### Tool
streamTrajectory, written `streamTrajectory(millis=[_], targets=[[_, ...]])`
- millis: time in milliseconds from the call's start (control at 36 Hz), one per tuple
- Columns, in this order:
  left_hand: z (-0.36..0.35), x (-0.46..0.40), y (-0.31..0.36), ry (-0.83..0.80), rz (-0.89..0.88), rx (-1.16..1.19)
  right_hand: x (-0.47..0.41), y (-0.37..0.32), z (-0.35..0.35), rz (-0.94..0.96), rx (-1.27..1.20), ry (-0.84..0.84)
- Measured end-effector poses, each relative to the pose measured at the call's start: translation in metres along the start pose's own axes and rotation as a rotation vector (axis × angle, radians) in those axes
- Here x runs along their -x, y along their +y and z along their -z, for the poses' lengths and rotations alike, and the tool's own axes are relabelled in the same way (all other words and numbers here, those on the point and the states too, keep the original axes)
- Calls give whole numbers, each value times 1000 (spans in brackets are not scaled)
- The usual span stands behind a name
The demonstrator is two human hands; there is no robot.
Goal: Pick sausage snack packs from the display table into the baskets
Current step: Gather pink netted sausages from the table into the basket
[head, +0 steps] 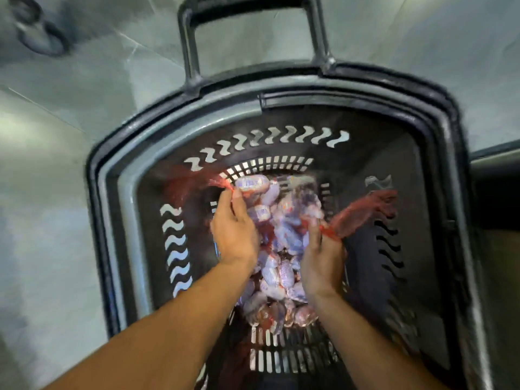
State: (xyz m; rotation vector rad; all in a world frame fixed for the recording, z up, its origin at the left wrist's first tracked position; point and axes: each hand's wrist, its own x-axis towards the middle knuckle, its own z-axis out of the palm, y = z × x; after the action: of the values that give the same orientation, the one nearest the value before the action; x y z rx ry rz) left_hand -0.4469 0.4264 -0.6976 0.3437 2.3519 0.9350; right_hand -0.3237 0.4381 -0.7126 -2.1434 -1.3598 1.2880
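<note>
While our fingers point(235, 195) pinch the red net tails, left hand point(235, 235) and right hand point(320, 263) each hold a sausage snack pack point(281, 229) over the basket point(118, 192), above packs already on its floor. Blur hides detail, but they look soft, light and floppy; the gathered net end seems the surest hold.

Grey tiled floor point(92, 80) with a blurred dark object point(36, 29) top-left.

Motion blur smears the red netting point(363, 215) and pack labels point(284, 229).
</note>
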Motion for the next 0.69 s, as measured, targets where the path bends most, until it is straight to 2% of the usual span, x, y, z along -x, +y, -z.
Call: streamTrajectory(millis=[139, 306, 472, 583, 694], targets=[[45, 34, 31, -80, -118, 7, 49, -16, 40, -12, 32, 63], [118, 80, 81, -233, -118, 75, 123, -59, 99, -53, -29, 66], [213, 131, 146, -317, -195, 189, 209, -146, 180, 29, -66, 152], [284, 167, 212, -324, -285, 180, 266, -205, 246, 63, -137, 65], [348, 207, 275, -346, -344, 208, 325, -259, 309, 174, -161, 73]])
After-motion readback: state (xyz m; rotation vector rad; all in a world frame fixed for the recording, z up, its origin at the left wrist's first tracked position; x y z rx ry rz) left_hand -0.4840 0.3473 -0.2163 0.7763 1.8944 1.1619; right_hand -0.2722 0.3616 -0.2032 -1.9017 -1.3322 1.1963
